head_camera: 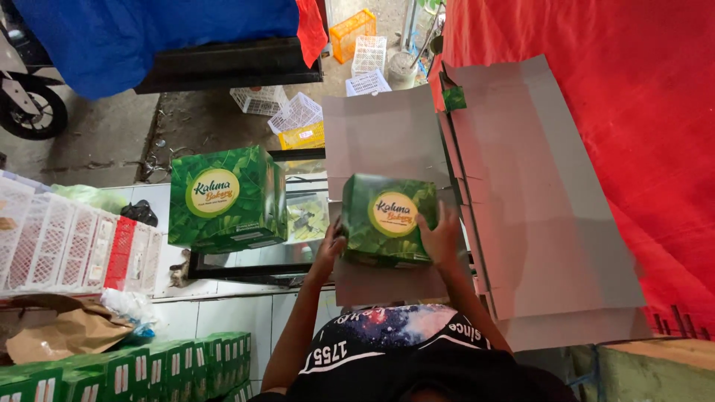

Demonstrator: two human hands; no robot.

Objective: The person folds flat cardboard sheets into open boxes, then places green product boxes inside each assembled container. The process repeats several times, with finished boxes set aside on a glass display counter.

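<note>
A stack of flat grey cardboard sheets [536, 223] runs partly under red cloth; against its left edge sits the small green leaf-printed cardboard box [387, 219], its base hidden, clasped between left hand [328, 249] and right hand [441, 240]

Both hands sit tight on the green box [387, 219]: left hand [330, 249] at its left edge, right hand [441, 238] at its right side. Room to the right is blocked by a slanted stack of grey flat cardboard sheets [536, 208] w/ red tarp [618, 112] behind. To the left, a second green box [227, 197] stands near, w/ a narrow gap between the two boxes. Further left, white and red plastic crates [67, 246] block. Beyond, open concrete floor [104, 141] w/ baskets [298, 115] scattered. Below left, rows of green folded boxes [149, 368] fill the space.
</note>
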